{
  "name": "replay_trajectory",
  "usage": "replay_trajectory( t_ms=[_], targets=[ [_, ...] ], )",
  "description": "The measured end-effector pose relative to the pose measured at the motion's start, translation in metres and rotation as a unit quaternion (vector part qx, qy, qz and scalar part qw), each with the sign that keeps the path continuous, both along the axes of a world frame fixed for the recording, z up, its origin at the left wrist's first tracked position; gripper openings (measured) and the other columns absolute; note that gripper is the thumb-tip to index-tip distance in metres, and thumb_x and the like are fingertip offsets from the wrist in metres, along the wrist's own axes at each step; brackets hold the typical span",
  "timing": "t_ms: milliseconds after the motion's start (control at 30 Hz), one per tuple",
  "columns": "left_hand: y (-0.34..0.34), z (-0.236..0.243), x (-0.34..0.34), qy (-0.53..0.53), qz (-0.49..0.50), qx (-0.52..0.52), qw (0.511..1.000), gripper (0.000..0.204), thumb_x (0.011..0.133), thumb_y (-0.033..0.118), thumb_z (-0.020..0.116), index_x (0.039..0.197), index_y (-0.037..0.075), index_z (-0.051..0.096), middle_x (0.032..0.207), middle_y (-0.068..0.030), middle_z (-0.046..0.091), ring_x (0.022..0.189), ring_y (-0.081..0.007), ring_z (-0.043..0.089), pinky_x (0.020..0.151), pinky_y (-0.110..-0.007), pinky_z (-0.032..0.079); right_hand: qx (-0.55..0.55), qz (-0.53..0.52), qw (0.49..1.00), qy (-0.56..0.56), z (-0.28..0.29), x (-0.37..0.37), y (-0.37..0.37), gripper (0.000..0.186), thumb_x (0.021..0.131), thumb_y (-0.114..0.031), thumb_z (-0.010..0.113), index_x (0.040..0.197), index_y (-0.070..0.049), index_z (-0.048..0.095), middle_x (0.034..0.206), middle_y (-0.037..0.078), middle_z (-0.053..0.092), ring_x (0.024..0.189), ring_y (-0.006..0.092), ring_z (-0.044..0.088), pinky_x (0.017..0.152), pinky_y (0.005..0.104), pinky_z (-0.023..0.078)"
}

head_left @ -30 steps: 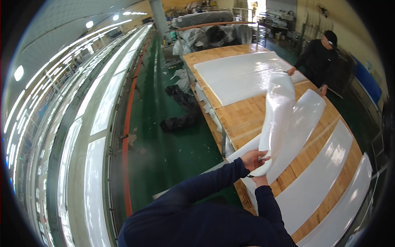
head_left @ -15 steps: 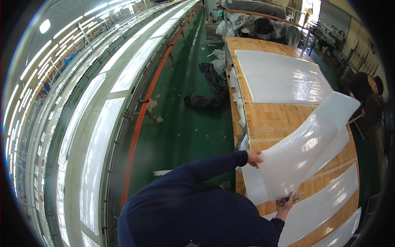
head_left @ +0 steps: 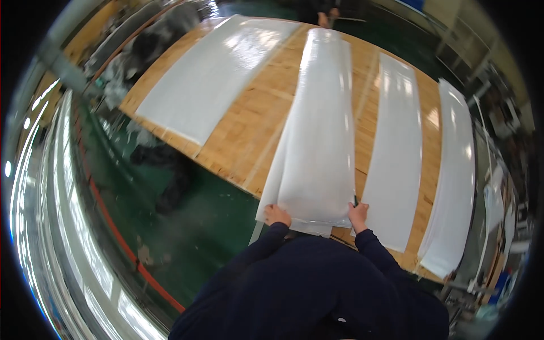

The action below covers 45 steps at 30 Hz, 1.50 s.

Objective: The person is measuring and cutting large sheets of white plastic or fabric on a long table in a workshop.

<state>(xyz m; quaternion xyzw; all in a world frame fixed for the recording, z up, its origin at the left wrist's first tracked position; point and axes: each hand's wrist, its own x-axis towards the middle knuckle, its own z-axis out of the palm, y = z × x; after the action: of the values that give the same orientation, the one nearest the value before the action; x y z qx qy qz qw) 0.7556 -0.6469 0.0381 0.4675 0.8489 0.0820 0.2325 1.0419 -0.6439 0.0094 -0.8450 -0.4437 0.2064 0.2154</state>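
Note:
My left hand is closed on the near left corner of a long white glossy sheet, which lies over similar white sheeting on a wooden table. My right hand is closed around a small dark hand tool at the sheet's near right corner; the tool's shape is mostly hidden. A narrower white sheet lies just right of it.
Another white sheet covers the table's left part; a stack lies rightmost. A co-worker's hand shows at the far edge. Plastic-wrapped rolls stand back left, a long conveyor at left, dark plastic on the green floor.
The view has swung right to face across the table. The top sheet, earlier raised and bent between me and the co-worker, now lies flat over the one beneath, with both my hands at its near end.

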Motion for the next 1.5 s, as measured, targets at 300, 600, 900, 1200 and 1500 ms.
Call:
replay_trajectory(
  t_ms=[300, 600, 900, 1200, 1500],
  targets=[
    [0.031, -0.022, -0.088, -0.144, 0.006, -0.004, 0.99, 0.032, 0.069, 0.016, 0.064, 0.095, 0.0, 0.055, 0.1, -0.0175, 0.057, 0.088, -0.0328, 0.059, 0.078, -0.04, 0.047, -0.086, -0.037, 0.993, 0.068, 0.019, -0.058, -0.006, 0.042, 0.076, -0.033, 0.066, 0.086, 0.008, 0.06, 0.078, 0.025, 0.063, 0.073, 0.0362, 0.063, 0.064, 0.0415, 0.049],
    [0.048, -0.029, -0.13, -0.261, 0.02, 0.029, 0.965, 0.037, 0.072, 0.028, 0.066, 0.09, -0.003, 0.058, 0.082, -0.0161, 0.061, 0.078, -0.0263, 0.06, 0.073, -0.036, 0.048, -0.167, -0.086, 0.941, 0.281, 0.021, -0.059, -0.001, 0.042, 0.076, -0.035, 0.069, 0.078, 0.006, 0.059, 0.06, 0.011, 0.058, 0.049, 0.0185, 0.057, 0.045, 0.0324, 0.044],
    [0.079, 0.011, -0.137, -0.452, -0.099, -0.116, 0.879, 0.029, 0.089, 0.025, 0.055, 0.098, -0.001, 0.061, 0.082, -0.0071, 0.065, 0.065, -0.0149, 0.062, 0.053, -0.03, 0.053, -0.179, -0.107, 0.909, 0.36, 0.057, -0.056, 0.0, 0.036, 0.074, -0.032, 0.073, 0.073, 0.001, 0.058, 0.056, 0.005, 0.055, 0.046, 0.0144, 0.052, 0.043, 0.0301, 0.04],
    [0.117, 0.103, -0.048, -0.678, -0.173, -0.006, 0.714, 0.029, 0.092, 0.018, 0.051, 0.113, -0.003, 0.053, 0.099, -0.008, 0.062, 0.086, -0.0143, 0.06, 0.077, -0.028, 0.049, 0.136, -0.076, 0.915, 0.371, 0.208, 0.034, 0.018, 0.024, 0.075, -0.018, 0.071, 0.08, 0.0, 0.057, 0.059, 0.001, 0.053, 0.048, 0.0099, 0.049, 0.046, 0.0251, 0.042],
    [0.035, 0.093, 0.11, -0.6, -0.293, -0.13, 0.733, 0.028, 0.091, 0.023, 0.053, 0.108, 0.001, 0.057, 0.09, -0.0008, 0.063, 0.077, -0.0071, 0.056, 0.067, -0.023, 0.045, 0.216, -0.062, 0.941, 0.251, 0.235, 0.202, -0.1, 0.036, 0.074, -0.02, 0.074, 0.095, 0.004, 0.058, 0.072, 0.004, 0.06, 0.065, 0.013, 0.055, 0.061, 0.0269, 0.045]
  ],
)
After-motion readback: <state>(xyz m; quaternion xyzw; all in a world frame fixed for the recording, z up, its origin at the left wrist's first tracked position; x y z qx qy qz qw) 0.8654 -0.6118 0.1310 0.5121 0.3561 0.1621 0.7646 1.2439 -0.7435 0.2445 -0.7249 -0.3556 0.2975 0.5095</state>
